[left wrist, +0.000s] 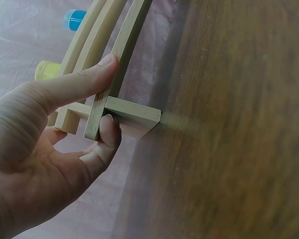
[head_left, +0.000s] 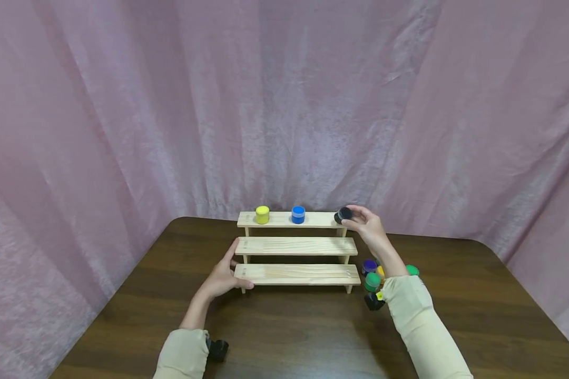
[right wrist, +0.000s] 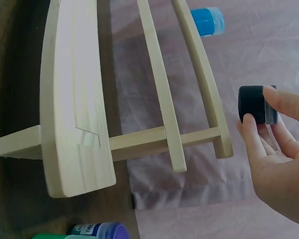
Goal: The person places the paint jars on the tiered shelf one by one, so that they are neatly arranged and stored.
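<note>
Cylindrical jar (right wrist: 253, 102), grained wooden rack (head_left: 297, 246)

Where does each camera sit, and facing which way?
Head: on the head, facing forward and down at the rack; left grip, right grip, sleeves show.
Left wrist: on that wrist, facing the rack's left end; left grip shows.
Right wrist: likewise, facing the rack's right end and black jar; right grip shows.
Both wrist views share the blue jar.
</note>
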The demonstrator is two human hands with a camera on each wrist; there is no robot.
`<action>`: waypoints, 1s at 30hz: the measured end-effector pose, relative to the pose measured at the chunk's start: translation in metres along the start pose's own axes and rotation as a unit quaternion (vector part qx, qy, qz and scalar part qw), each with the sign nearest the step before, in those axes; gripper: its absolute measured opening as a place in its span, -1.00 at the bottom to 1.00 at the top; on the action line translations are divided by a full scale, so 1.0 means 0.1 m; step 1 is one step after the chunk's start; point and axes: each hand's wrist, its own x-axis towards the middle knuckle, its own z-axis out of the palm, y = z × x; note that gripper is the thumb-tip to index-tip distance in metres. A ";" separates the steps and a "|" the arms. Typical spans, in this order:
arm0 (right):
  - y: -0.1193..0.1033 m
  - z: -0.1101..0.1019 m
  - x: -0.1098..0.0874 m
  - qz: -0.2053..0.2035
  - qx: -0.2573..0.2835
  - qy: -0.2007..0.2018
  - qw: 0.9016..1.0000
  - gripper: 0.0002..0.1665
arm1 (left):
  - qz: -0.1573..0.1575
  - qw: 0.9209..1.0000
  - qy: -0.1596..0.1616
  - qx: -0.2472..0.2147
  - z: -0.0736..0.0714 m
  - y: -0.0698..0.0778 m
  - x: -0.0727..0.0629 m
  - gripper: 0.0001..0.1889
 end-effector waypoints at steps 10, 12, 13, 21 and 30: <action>0.01 0.11 0.08 -0.009 0.004 -0.005 1.000 -0.32 | -0.002 1.000 0.003 0.009 -0.02 0.01 0.00 0.35; 0.00 0.13 0.09 -0.009 0.003 -0.003 1.000 -0.33 | -0.004 1.000 0.005 0.010 -0.02 0.01 0.00 0.35; 0.00 0.15 0.10 -0.010 0.001 -0.002 1.000 -0.34 | -0.004 1.000 0.005 0.009 -0.02 0.01 0.00 0.35; 0.01 0.18 0.09 0.004 -0.010 0.004 1.000 -0.35 | -0.001 1.000 0.002 0.004 0.00 0.02 -0.02 0.35; 0.01 0.20 0.08 0.014 -0.006 0.010 1.000 -0.33 | 0.000 1.000 0.002 0.009 0.00 0.03 -0.02 0.35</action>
